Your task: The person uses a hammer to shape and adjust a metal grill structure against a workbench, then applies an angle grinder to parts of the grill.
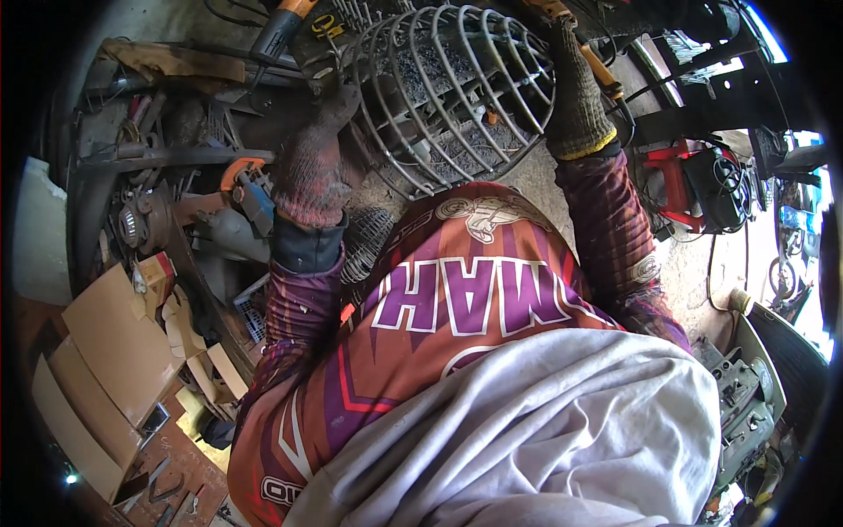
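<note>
Lettering, chest: large purple block capitals with white outlines (470,299) are running inverted across the front of a rust-brown and purple patterned long-sleeved jersey (378,382); at right the row is curving out of sight.
Lettering, far chest: smaller pale outlined characters (413,227) are sitting left of a cream line-drawn motorcycle emblem (481,215), too foreshortened for sure reading.
Badge, near left: a small white-bordered patch with white characters (283,490) is showing on the jersey.
Emblem, right: a small pale round mark (645,268) is marking the sleeve, its detail staying illegible.
</note>
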`<move>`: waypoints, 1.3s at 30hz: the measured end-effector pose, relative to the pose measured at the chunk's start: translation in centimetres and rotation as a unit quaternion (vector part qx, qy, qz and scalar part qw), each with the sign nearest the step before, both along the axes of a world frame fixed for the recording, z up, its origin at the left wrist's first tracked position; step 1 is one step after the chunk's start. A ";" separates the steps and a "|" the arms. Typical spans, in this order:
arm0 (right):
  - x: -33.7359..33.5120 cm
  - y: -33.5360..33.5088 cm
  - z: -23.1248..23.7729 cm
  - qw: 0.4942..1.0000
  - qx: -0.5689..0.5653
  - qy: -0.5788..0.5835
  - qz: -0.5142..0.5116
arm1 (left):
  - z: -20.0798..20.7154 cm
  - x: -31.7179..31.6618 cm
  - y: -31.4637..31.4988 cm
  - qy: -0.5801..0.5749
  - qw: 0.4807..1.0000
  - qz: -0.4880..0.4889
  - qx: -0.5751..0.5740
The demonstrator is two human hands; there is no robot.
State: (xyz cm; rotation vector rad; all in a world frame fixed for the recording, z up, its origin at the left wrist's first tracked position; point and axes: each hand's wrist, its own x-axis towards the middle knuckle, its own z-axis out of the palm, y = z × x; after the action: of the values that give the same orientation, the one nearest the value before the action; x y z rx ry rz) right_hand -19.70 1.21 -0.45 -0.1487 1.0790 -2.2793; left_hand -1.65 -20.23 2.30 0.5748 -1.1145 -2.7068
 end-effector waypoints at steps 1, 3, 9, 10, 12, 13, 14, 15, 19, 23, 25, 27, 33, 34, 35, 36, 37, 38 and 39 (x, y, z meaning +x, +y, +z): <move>0.8 -0.3 1.9 0.999 0.011 -0.023 -0.021 | -0.5 0.4 0.1 0.005 0.999 0.003 0.050; 2.2 -0.7 5.2 0.995 0.030 -0.064 -0.076 | -1.6 0.7 0.1 0.019 0.989 -0.004 0.148; 0.3 -1.1 3.7 0.997 0.000 -0.031 -0.068 | -2.1 0.3 2.4 0.168 0.973 -0.052 0.150; -0.3 -1.1 3.1 0.998 -0.006 -0.021 -0.062 | -2.2 0.0 2.6 0.191 0.967 -0.058 0.155; -0.9 -1.0 2.2 0.999 -0.020 -0.009 -0.044 | -1.8 -0.6 2.6 0.190 0.955 -0.030 0.224; -0.9 -0.9 1.8 0.999 -0.030 -0.005 -0.032 | -1.7 -0.8 2.6 0.195 0.953 -0.025 0.228; -0.7 -0.7 1.6 0.999 -0.040 -0.007 -0.013 | -1.7 -0.9 2.5 0.200 0.951 -0.018 0.234; -0.3 -0.5 1.4 0.998 -0.054 -0.009 0.010 | -1.9 -0.9 2.4 0.211 0.955 -0.020 0.209; 2.9 0.0 1.6 0.989 -0.095 -0.004 0.112 | -0.8 -1.2 2.9 0.175 0.977 0.041 0.114; 5.9 0.0 2.3 0.981 -0.022 0.177 0.082 | -0.6 -1.9 3.8 0.151 0.981 0.107 -0.066; 6.6 0.0 2.6 0.935 0.087 0.343 -0.021 | -1.0 -2.6 4.5 0.128 0.953 0.140 -0.237; 7.1 -1.2 4.1 0.973 0.054 0.205 -0.089 | -1.6 -3.0 6.0 0.118 0.899 0.139 -0.398; 3.5 1.3 4.3 0.957 0.029 0.254 -0.138 | -3.0 -2.0 6.1 0.060 0.986 0.040 -0.149; 2.7 2.4 5.3 0.944 0.036 0.298 -0.138 | -3.1 -1.3 5.1 0.002 0.952 -0.002 -0.306; 2.4 3.2 6.3 0.930 0.042 0.339 -0.133 | -3.6 -0.2 3.7 -0.060 0.887 -0.040 -0.456; 2.0 3.6 6.8 0.911 0.102 0.372 -0.149 | -4.2 -0.3 2.4 0.163 0.986 0.000 -0.036; 1.7 4.0 7.2 0.906 0.105 0.390 -0.125 | -4.5 0.6 1.3 0.121 0.978 0.056 -0.163; 1.2 4.6 7.4 0.901 0.111 0.405 -0.106 | -1.2 0.2 2.0 0.075 0.950 0.104 -0.286; 0.9 4.9 7.3 0.895 0.112 0.424 -0.081 | 0.6 0.0 2.5 0.087 0.904 0.133 -0.397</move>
State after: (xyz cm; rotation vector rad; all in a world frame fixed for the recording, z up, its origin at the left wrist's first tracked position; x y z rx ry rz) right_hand -18.79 6.07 6.87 -1.0684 1.8227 -2.2274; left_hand -1.61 -17.71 2.89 0.3011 -1.7595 -1.7944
